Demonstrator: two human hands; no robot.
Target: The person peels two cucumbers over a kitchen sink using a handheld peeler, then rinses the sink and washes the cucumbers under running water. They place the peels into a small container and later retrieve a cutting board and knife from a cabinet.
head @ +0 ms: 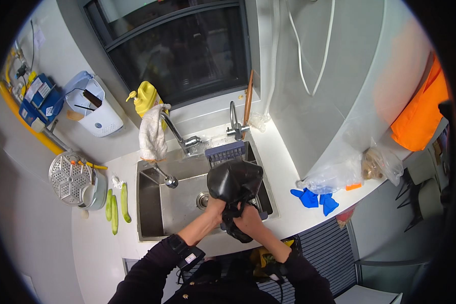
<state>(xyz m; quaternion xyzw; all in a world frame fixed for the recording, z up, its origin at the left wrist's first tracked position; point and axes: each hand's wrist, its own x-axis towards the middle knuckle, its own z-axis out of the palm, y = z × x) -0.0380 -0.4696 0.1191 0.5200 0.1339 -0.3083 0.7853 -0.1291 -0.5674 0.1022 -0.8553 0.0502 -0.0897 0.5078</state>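
Note:
A bulging black plastic bag is held over the right half of the stainless steel sink. My left hand grips the bag's gathered neck from the left, its fingers partly hidden by the plastic. On the other side of the neck, my right hand is closed on the bunched plastic, and loose black folds hang below it. What the bag contains is hidden. Behind the bag, a grey-blue plastic rack sits at the sink's back edge. The drain shows just left of the bag.
A faucet draped with a white cloth rises behind the sink, near a yellow pump jug. Three long green gourds lie left. Blue gloves and clear plastic bags lie right. A smaller tap stands behind.

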